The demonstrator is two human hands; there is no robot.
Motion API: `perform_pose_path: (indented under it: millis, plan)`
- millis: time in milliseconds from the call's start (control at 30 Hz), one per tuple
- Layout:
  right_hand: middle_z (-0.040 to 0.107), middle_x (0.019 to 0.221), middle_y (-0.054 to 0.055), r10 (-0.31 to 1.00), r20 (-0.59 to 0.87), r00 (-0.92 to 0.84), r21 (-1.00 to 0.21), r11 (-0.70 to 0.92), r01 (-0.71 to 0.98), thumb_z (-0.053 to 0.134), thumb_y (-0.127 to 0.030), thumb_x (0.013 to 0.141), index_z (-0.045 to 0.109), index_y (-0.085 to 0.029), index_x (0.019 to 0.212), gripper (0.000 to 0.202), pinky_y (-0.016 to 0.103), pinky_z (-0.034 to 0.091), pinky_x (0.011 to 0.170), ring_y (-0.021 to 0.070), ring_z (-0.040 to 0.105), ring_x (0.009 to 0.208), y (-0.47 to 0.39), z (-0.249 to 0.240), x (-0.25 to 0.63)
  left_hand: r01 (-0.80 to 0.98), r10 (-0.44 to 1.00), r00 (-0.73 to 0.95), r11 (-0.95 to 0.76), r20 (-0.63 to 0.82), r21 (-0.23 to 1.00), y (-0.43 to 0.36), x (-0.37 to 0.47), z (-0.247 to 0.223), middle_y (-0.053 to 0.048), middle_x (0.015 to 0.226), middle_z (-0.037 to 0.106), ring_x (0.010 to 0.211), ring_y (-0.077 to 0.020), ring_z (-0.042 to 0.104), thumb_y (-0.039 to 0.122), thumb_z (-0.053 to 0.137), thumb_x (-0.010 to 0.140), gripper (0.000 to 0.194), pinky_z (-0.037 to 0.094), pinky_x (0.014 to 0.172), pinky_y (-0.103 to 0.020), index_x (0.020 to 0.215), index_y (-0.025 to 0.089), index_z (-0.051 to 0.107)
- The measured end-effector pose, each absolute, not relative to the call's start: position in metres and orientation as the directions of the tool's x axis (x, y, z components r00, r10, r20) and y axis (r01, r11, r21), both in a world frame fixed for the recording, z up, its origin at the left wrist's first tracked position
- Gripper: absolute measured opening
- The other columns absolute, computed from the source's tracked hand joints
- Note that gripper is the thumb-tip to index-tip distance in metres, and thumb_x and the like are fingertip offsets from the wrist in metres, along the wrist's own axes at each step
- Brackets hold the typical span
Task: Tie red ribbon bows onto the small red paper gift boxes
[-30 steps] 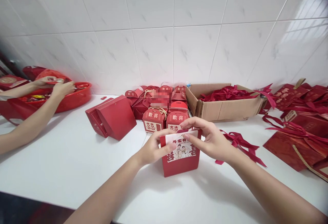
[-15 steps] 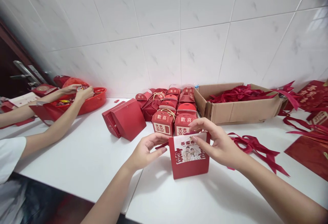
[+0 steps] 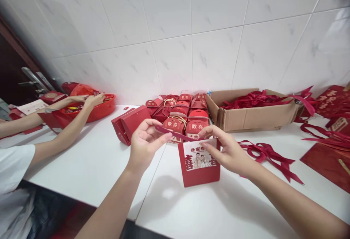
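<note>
The right hand (image 3: 228,151) partly hides the label (image 3: 201,162); the left edge crops the door (image 3: 13,64).

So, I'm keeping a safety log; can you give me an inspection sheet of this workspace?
Surface: white table, seam running across it.
Things in hand: printed red box on the table; ribbon at its top.
Clutter: bow-like ribbon right of the box; open carton of ribbons and small red boxes behind.
Hands: left hand holds the ribbon; right hand grips the box's top edge.
Cables: nothing seen.
Surroundings: tiled wall behind; another person's hands at a red basin, left.
</note>
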State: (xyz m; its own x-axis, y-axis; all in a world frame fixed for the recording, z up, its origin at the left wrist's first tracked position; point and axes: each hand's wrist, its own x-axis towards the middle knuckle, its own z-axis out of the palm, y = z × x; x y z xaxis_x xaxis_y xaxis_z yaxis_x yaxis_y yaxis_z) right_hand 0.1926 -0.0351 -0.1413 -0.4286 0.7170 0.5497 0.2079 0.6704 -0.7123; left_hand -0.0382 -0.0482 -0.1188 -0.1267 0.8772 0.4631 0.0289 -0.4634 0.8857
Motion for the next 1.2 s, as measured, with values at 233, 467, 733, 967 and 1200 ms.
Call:
perform_pose_path:
  millis: [233, 467, 733, 967, 1200]
  plan:
    - [0.060, 0.099, 0.004, 0.691, 0.592, -0.415, -0.689, 0.701, 0.183, 0.048, -0.009, 0.083, 0.051, -0.022, 0.100, 0.021, 0.029, 0.047, 0.078, 0.0151, 0.058, 0.090, -0.034, -0.142, 0.192, 0.249, 0.709, 0.003, -0.683, 0.705, 0.687, -0.061, -0.016, -0.097, 0.000, 0.073, 0.067, 0.063, -0.0110, 0.062, 0.013, 0.074, 0.070, 0.010, 0.052, 0.053, -0.021, 0.072, 0.023, 0.073]
    - [0.058, 0.094, 0.002, 0.702, 0.590, -0.399, -0.710, 0.686, 0.157, 0.049, -0.009, 0.083, 0.050, -0.022, 0.097, 0.019, 0.025, 0.047, 0.071, 0.0128, 0.056, 0.083, -0.034, -0.144, 0.190, 0.379, 0.636, 0.320, -0.766, 0.703, 0.520, -0.079, -0.010, -0.108, -0.001, 0.070, 0.070, 0.061, -0.0132, 0.065, 0.007, 0.065, 0.077, 0.019, 0.054, 0.052, -0.022, 0.082, 0.023, 0.074]
    - [0.057, 0.096, 0.004, 0.723, 0.569, -0.393, -0.749, 0.652, 0.115, 0.049, -0.013, 0.085, 0.048, -0.021, 0.097, 0.015, 0.026, 0.050, 0.068, 0.0133, 0.057, 0.080, -0.036, -0.141, 0.190, 0.509, 0.707, 0.273, -0.682, 0.653, 0.525, -0.083, 0.005, -0.124, -0.003, 0.081, 0.071, 0.061, -0.0116, 0.062, 0.013, 0.064, 0.080, 0.016, 0.051, 0.054, -0.022, 0.094, 0.019, 0.069]
    - [0.059, 0.100, 0.005, 0.701, 0.605, -0.378, -0.723, 0.682, 0.110, 0.048, -0.012, 0.083, 0.049, -0.021, 0.099, 0.018, 0.031, 0.050, 0.080, 0.0157, 0.058, 0.091, -0.034, -0.143, 0.188, 0.648, 0.572, 0.127, -0.666, 0.810, 0.369, -0.075, 0.018, -0.139, 0.000, 0.078, 0.067, 0.067, -0.0126, 0.058, 0.014, 0.065, 0.081, 0.016, 0.048, 0.056, -0.024, 0.093, 0.023, 0.067]
    - [0.058, 0.098, 0.005, 0.701, 0.607, -0.375, -0.726, 0.681, 0.098, 0.049, -0.013, 0.084, 0.049, -0.021, 0.097, 0.015, 0.030, 0.050, 0.081, 0.0149, 0.057, 0.090, -0.035, -0.142, 0.188, 0.692, 0.525, 0.158, -0.663, 0.836, 0.286, -0.072, 0.022, -0.139, 0.000, 0.075, 0.067, 0.065, -0.0131, 0.056, 0.012, 0.064, 0.081, 0.015, 0.048, 0.057, -0.026, 0.092, 0.023, 0.066]
